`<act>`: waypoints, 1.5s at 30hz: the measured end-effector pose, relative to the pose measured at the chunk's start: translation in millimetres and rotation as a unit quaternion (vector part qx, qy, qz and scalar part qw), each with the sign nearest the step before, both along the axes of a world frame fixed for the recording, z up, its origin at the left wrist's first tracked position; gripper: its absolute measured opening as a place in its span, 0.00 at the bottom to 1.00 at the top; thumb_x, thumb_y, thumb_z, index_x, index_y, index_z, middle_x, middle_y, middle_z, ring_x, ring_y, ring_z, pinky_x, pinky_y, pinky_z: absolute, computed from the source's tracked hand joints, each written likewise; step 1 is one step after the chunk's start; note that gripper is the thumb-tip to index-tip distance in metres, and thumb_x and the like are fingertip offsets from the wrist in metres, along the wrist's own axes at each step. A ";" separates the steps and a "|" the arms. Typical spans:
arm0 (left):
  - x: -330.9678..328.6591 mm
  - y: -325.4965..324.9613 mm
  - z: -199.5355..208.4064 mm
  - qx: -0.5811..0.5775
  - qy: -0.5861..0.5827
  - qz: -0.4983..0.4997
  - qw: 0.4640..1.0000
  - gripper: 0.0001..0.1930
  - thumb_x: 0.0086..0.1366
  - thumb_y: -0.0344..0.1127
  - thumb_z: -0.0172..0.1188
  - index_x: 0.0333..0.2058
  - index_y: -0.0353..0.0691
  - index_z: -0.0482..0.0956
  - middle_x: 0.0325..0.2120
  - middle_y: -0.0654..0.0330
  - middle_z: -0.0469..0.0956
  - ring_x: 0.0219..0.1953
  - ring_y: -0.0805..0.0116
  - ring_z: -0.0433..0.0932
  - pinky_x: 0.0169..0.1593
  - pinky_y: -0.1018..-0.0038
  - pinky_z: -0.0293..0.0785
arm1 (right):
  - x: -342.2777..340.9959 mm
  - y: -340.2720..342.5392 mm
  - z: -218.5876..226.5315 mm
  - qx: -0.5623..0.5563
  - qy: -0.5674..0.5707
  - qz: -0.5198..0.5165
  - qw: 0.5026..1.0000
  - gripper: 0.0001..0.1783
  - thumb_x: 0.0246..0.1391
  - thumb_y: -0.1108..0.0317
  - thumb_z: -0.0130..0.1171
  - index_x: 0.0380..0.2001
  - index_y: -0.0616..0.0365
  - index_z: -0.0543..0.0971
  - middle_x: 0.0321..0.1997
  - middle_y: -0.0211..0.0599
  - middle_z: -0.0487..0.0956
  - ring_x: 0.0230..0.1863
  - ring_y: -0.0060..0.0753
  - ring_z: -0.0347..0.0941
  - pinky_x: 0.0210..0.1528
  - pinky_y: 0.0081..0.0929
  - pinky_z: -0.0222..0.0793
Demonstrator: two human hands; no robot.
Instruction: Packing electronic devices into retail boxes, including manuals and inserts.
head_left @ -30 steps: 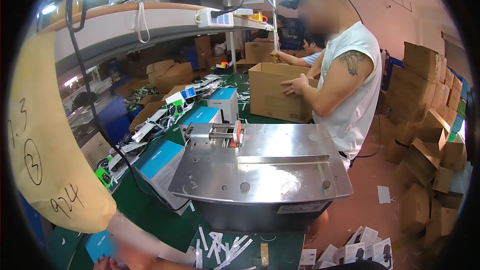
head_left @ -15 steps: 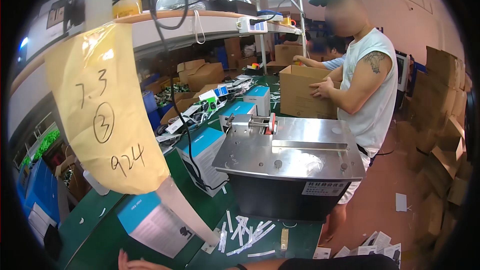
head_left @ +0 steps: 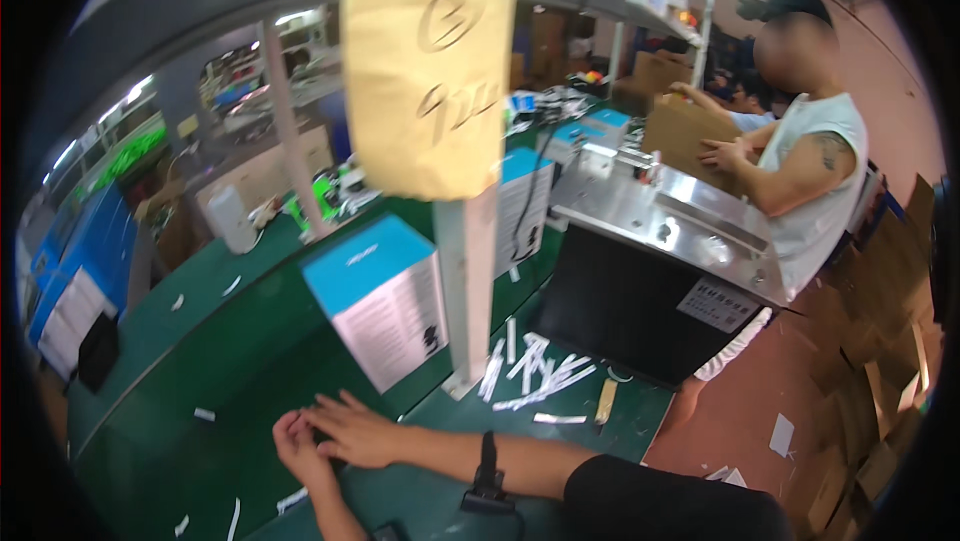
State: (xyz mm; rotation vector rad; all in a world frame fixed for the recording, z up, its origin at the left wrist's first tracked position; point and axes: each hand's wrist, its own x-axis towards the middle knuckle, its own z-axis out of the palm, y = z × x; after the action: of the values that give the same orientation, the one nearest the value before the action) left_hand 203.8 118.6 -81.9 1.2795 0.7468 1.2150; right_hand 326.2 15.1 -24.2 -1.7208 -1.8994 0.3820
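Meeting over the green table (head_left: 230,361), both hands (head_left: 358,436) touch.

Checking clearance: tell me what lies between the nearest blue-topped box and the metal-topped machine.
In the head view, a pale post stands between box and machine, white strips right of its foot.

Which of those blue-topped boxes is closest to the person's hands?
The white box with a blue top just left of the pale post; the other blue-topped boxes stand farther off, to its right.
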 end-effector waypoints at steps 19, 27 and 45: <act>-55.0 -93.0 147.2 0.277 0.215 0.118 0.929 0.13 0.62 0.24 0.60 0.46 0.34 0.77 0.42 0.51 0.79 0.44 0.59 0.81 0.46 0.67 0.78 | 5.4 -2.5 -10.4 0.047 0.067 -0.009 0.997 0.30 0.68 0.50 0.48 0.66 0.53 0.68 0.65 0.47 0.72 0.72 0.51 0.60 0.76 0.63 0.35; -320.0 -84.7 154.7 0.217 0.625 0.347 0.664 0.21 0.67 0.40 0.60 0.53 0.32 0.75 0.47 0.45 0.78 0.46 0.47 0.78 0.50 0.59 0.74 | 8.0 -4.2 -9.2 0.084 -0.018 -0.017 0.996 0.24 0.65 0.48 0.52 0.52 0.54 0.80 0.60 0.42 0.75 0.71 0.52 0.59 0.74 0.65 0.40; -483.8 -87.6 47.4 -0.141 0.470 0.361 0.793 0.33 0.48 0.49 0.79 0.52 0.44 0.79 0.41 0.53 0.78 0.44 0.60 0.77 0.49 0.65 0.73 | 5.9 -2.4 -9.0 0.076 -0.033 -0.054 0.995 0.18 0.64 0.53 0.56 0.46 0.52 0.82 0.59 0.39 0.75 0.70 0.53 0.59 0.73 0.65 0.42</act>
State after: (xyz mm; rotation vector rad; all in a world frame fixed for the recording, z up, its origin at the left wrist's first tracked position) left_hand -280.0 31.0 -34.5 1.3465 2.2232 0.8881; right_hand 332.0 12.7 -33.2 -1.7446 -1.8204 0.1360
